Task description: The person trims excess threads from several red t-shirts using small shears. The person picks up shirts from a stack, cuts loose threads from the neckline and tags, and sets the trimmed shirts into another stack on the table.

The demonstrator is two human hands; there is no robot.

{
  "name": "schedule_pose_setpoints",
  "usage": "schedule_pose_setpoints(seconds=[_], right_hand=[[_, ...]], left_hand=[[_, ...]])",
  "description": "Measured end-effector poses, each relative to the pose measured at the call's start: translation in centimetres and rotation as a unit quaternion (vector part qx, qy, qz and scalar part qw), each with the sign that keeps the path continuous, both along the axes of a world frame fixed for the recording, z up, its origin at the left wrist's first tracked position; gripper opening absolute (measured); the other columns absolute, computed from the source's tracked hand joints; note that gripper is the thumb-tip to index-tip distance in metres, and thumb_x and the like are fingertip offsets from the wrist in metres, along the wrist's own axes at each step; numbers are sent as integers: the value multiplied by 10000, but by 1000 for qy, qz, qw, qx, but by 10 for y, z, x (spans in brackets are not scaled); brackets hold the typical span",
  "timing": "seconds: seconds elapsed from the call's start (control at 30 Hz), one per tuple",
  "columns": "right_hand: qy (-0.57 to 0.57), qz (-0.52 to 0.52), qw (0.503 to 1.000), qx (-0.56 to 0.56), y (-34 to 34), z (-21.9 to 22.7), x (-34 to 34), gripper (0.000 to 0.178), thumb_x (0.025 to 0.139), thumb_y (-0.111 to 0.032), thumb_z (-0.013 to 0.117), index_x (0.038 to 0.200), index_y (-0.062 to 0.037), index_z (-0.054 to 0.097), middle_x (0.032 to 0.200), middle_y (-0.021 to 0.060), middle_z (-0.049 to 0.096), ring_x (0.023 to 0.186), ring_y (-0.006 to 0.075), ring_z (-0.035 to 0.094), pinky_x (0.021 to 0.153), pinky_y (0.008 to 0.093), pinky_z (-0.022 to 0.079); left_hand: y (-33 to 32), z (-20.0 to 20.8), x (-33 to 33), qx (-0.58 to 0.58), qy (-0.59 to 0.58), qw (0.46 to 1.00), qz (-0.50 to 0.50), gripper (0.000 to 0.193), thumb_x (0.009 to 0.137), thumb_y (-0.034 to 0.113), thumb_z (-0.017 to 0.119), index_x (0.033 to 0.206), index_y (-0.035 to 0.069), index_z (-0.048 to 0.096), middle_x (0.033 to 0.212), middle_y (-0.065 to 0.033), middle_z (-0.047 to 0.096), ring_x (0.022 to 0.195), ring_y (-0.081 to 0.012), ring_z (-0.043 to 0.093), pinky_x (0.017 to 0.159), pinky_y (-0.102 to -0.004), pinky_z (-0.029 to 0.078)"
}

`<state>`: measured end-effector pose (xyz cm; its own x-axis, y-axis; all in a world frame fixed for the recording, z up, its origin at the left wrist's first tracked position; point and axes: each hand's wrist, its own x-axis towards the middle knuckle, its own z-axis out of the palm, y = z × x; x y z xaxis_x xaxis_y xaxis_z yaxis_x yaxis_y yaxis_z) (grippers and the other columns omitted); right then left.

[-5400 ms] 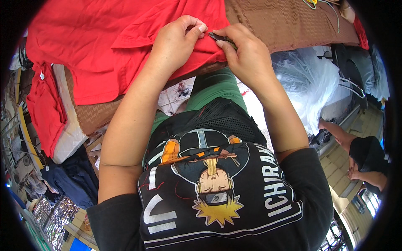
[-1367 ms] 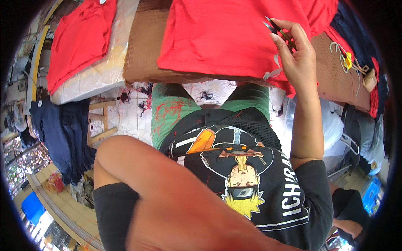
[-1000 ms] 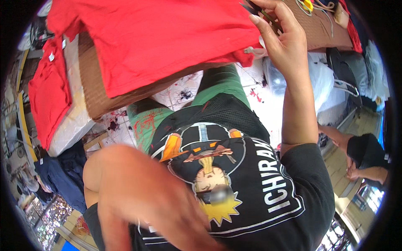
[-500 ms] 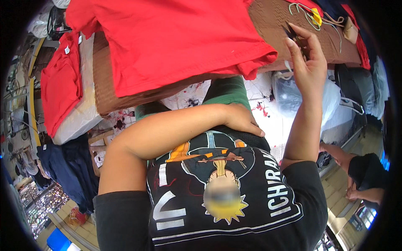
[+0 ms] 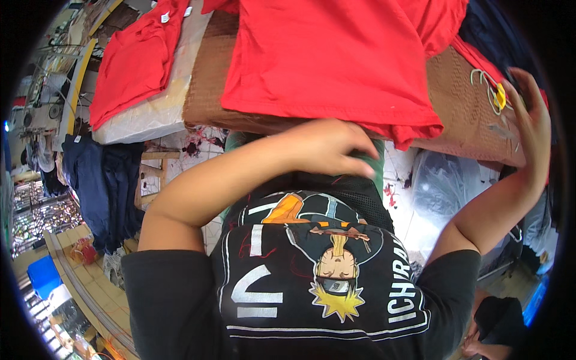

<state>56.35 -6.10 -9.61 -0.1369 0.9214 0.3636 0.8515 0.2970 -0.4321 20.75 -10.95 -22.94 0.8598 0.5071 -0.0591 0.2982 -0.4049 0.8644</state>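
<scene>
Since half a second ago my left hand has slid up from my belly to the hanging hem of the red shirt, fingers loose and empty, while my right hand, fingers spread and apparently empty, rests beyond the shirt's edge on the brown tabletop, near the yellow-tipped cord.

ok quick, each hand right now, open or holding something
Left hand: loosely curled at the person's waist, holding nothing.
Right hand: fingers spread over the brown mat, apparently holding nothing.
</scene>
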Motion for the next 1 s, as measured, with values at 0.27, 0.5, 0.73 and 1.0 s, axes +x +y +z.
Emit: schedule_pose_setpoints(seconds=[0.27, 0.5, 0.73, 1.0], right_hand=[[46, 273, 946, -166, -4, -71, -170, 363, 744, -206, 776, 1035, -28, 651, 897, 75, 661, 794, 187, 658, 711, 315, 520], [-49, 234, 969, -56, -7, -117, -215, 297, 756, -111, 715, 1027, -12, 648, 1124, 168, 642, 974, 316, 642, 816, 378, 525], [307, 209, 898, -235, -4, -70, -178, 132, 924, -114, 590, 832, -20, 597, 711, -87, 502, 658, 2, 401, 563, 179, 328], [346, 191, 884, -249, -6, -71, -165, 211, 916, -197, 635, 784, -42, 583, 707, -102, 456, 678, 3, 389, 594, 191, 313]], left_hand=[[3, -26, -126, 334, 120, 880, 316, 289, 765, 175, 747, 1017, 79, 644, 986, -92, 660, 936, -262, 623, 873, -378, 474], [13, -10, -111, 258, -42, 856, 446, 192, 839, 111, 681, 1022, 79, 630, 924, -85, 665, 916, -225, 641, 846, -318, 470], [46, -49, -141, 117, -210, 837, 492, 152, 914, 47, 542, 1054, 55, 600, 1018, -50, 657, 926, -166, 630, 835, -286, 485], [9, -5, -150, -172, -412, 804, 393, 187, 1000, 174, 493, 1094, 26, 559, 1012, -37, 629, 913, -83, 586, 828, -249, 472]])
